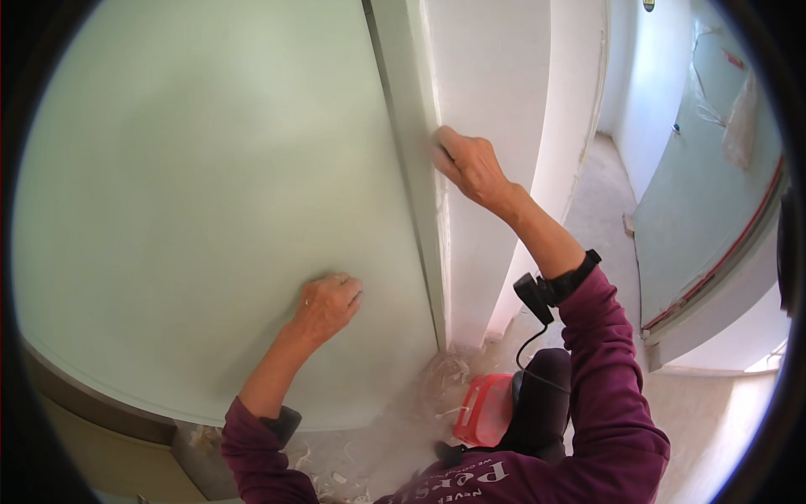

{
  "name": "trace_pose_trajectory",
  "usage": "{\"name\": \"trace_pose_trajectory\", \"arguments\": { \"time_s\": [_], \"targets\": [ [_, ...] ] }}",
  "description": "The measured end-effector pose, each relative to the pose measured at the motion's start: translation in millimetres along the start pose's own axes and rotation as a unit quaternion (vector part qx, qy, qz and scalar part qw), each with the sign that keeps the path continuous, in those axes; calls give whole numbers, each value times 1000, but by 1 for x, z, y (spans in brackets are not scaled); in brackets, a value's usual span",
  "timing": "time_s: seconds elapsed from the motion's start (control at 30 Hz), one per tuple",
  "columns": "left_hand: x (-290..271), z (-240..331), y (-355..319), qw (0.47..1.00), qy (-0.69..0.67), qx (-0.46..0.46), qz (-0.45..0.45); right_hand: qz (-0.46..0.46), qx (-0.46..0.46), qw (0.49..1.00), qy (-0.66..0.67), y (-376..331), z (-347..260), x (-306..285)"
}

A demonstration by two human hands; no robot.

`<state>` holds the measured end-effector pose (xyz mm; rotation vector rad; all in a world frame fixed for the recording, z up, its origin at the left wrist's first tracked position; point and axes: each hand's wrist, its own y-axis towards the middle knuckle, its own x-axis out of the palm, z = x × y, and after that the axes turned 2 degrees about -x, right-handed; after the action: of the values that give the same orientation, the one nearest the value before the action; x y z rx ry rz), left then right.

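My right hand [474,164] is raised to the edge of the pale green door frame [411,126], where it meets the white wall. Its fingers are pinched together against that seam, and their tips are blurred. Whatever they may hold cannot be made out. A ragged white line [440,193] runs down the seam below the fingers. Lower and to the left, my left hand [329,304] is curled closed in front of the pale green door [210,168], near its surface. What it may hold is hidden inside the fingers.
A red plastic container [484,410] stands on the dusty floor beside my leg, with scraps of debris [336,470] around. White wall [491,84] rises right of the frame. Farther right, another pale green door [697,185] carries hanging clear plastic film [739,126].
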<state>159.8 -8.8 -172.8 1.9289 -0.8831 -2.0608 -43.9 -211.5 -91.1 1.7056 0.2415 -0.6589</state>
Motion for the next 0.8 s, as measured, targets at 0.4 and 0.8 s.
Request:
{"name": "trace_pose_trajectory", "arguments": {
  "time_s": [0.4, 0.8],
  "targets": [
    [4, 3, -11, 1000, -9, 0, -6, 9, 63, 997, -50, 3, 6, -2],
    [9, 0, -39, 1000, -20, -19, -7, -24, -9, 999, -22, 6, 20, 8]
  ]
}}
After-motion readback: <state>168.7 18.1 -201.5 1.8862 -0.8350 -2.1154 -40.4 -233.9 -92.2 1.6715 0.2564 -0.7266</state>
